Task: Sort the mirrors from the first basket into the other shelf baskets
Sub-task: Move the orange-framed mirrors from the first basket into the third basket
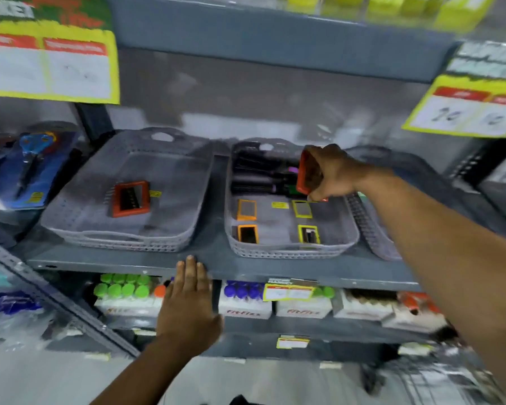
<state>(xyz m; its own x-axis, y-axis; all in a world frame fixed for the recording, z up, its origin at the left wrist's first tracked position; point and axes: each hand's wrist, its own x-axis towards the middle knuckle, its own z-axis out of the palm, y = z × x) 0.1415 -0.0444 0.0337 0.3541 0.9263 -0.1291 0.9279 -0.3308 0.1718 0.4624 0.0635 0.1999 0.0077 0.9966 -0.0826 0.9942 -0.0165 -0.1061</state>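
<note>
Red-framed rectangular mirror gripped in right hand over perforated grey basket; left hand flat, empty.

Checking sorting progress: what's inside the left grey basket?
The left grey basket holds one red-framed mirror lying flat, with a small yellow tag beside it. The rest of its floor looks bare. Anything under the mirror is hidden.
</note>
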